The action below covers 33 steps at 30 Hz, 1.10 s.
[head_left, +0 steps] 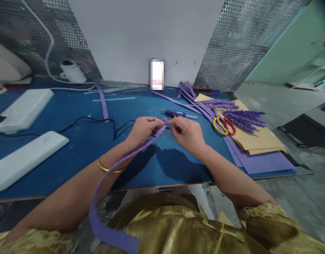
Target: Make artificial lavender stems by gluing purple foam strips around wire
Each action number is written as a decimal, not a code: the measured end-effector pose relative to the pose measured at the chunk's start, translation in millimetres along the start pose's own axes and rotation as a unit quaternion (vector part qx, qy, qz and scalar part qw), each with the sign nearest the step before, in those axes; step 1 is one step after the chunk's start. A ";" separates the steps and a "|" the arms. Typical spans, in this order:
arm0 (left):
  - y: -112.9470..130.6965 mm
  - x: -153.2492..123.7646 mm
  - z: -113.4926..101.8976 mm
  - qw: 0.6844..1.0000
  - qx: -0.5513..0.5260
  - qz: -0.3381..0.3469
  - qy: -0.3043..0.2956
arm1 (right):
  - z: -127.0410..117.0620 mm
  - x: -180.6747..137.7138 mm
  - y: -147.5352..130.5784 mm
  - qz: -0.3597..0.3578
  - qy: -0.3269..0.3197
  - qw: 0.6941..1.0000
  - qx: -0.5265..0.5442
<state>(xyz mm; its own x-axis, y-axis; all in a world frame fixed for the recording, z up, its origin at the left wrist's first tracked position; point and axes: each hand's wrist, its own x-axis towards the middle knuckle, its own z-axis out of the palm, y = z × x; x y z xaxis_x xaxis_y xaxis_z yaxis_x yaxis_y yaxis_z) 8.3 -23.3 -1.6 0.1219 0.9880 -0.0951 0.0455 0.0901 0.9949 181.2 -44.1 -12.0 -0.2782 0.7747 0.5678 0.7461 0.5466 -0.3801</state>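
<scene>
From my head camera, I see my left hand (pixel 145 132) pinched closed on a long purple paper strip (pixel 92 211) with a fringed edge, gripping it just below its small rolled end. My right hand (pixel 188 135) is also pinched closed, its fingertips against that roll from the right; whether a thin stem is held there too, I cannot tell.

What matters is how the strip lies: the roll sits between both sets of fingertips, above the blue desk (pixel 85 151), and the long axis runs from there down and leftward over my left forearm, then curves back toward my lap, where the loose end rests. So the tail is on the left hand's side, well apart from the right.

Just beyond the right hand lies a slim blue glue gun (pixel 175 113); farther right are scissors with yellow and red handles (pixel 224 124), near fluffy purple flower sprigs (pixel 244 118).
</scene>
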 end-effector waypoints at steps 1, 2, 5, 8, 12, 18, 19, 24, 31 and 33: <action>-0.9 1.0 -0.2 1.000 -0.009 -0.001 -0.004 | 0.2 -0.4 -0.2 -0.005 -0.001 1.000 -0.014; -1.6 2.0 -0.4 1.000 -0.021 -0.002 -0.008 | 0.7 -0.9 -0.6 -0.009 -0.002 1.000 -0.030; -2.3 3.8 -1.1 0.999 -0.049 -0.005 -0.018 | 2.6 -2.4 -2.4 -0.023 -0.010 0.997 -0.077; -1.6 3.5 -1.9 1.000 -0.017 0.016 -0.003 | 4.6 -3.6 -4.0 -0.026 -0.017 0.997 -0.072; -1.0 2.1 -2.3 0.998 0.039 0.051 0.020 | 5.7 -2.4 -3.6 0.028 -0.008 0.995 0.093; -3.6 2.8 -0.5 0.997 0.030 0.064 0.036 | 6.8 6.6 -0.9 0.225 -0.028 0.882 0.413; -4.7 3.5 -0.4 0.997 0.022 0.065 0.032 | 7.1 7.8 -0.7 0.240 -0.030 0.866 0.437; -10.4 7.7 -0.7 0.997 -0.009 0.078 0.009 | 6.7 9.8 -2.0 0.285 -0.024 0.819 0.497; -11.7 8.7 -0.4 0.995 0.007 0.104 -0.002 | 8.2 10.4 -0.5 0.305 -0.017 0.798 0.519; -11.6 8.5 -0.3 0.995 -0.010 0.095 -0.010 | 8.2 11.1 -0.2 0.306 -0.014 0.796 0.523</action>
<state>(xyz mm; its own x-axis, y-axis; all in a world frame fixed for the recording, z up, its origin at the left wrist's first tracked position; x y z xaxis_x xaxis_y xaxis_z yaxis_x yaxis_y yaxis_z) 8.5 -15.9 -13.9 0.1452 0.9849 0.0938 0.0004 -0.0949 0.9955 172.9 -33.0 -11.6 -0.0812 0.9962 0.0316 -0.1596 0.0183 -0.9870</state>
